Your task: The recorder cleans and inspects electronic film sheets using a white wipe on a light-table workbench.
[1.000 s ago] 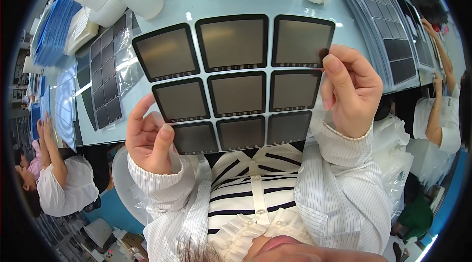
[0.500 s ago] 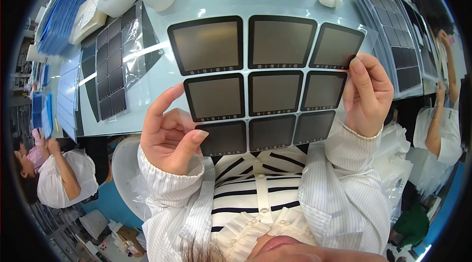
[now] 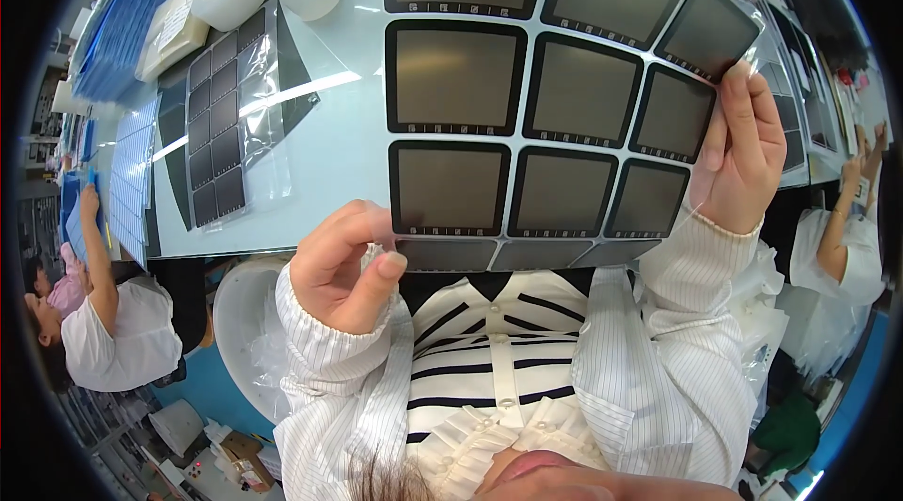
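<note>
Right fingers (image 3: 739,98) pinch a sheet (image 3: 456,78); left fingers (image 3: 351,226) curl at its edge, grip unclear; it's lifted, not set down, bench (image 3: 320,162) beyond them.

Panel sheet (image 3: 578,92): cut off at the view's upper edge, beyond the fingers (image 3: 739,95) of the right hand (image 3: 750,151). Left hand (image 3: 340,266): index fingertip probably hidden behind the sheet. Markings (image 3: 456,130) between both hands' fingers: too small to read.

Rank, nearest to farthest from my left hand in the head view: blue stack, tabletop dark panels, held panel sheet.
1. Held panel sheet, just right of your left hand.
2. Tabletop dark panels, to the hand's upper left.
3. Blue stack, farther upper left.
</note>
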A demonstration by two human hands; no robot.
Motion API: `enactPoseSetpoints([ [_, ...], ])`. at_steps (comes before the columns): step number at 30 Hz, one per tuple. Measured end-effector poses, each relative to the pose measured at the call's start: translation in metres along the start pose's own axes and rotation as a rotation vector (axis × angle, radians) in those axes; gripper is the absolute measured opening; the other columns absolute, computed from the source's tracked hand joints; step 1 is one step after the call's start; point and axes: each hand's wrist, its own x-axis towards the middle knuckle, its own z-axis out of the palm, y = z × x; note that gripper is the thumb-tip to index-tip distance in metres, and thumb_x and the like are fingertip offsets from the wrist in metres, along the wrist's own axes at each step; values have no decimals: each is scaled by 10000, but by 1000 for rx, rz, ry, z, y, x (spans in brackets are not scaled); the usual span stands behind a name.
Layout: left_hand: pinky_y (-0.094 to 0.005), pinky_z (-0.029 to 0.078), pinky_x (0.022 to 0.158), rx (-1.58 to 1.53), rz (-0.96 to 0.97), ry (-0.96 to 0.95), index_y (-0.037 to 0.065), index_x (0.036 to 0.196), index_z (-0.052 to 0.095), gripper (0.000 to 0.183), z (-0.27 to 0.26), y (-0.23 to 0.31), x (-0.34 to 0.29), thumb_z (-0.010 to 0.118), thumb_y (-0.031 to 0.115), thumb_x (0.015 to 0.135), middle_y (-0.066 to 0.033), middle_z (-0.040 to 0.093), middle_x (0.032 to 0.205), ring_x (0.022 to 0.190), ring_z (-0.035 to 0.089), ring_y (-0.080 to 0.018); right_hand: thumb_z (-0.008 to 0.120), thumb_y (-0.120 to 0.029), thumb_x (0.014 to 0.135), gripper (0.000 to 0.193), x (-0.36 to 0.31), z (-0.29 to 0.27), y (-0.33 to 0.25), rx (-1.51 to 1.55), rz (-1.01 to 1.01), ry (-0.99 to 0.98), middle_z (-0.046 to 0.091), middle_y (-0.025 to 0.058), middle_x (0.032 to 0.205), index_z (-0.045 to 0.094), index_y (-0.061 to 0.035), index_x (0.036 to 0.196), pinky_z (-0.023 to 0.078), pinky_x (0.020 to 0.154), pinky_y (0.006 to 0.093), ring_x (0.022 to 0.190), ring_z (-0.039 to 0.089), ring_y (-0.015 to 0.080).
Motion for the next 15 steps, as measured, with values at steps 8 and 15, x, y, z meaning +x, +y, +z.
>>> enactPoseSetpoints([
  [8, -169, 404, 519, -85, -150, 132, -75, 1169, 527, 318, 9, 5, -3, 550, -11, 858, -44, 574, 729, 555, 520, -71, 551, -86, 916, 211, 8, 0, -1, -18, -86, -146, 644, 39, 777, 616, 16, 1089, 249, 404, 158, 418, 381, 29],
  [15, -158, 403, 505, -79, -157, 167, -73, 1214, 496, 372, -1, 2, -7, 552, -8, 852, -37, 578, 716, 544, 516, -57, 562, -85, 909, 196, 8, 6, 1, -20, -107, -221, 645, 40, 757, 628, 16, 1064, 265, 395, 162, 421, 392, 33],
])
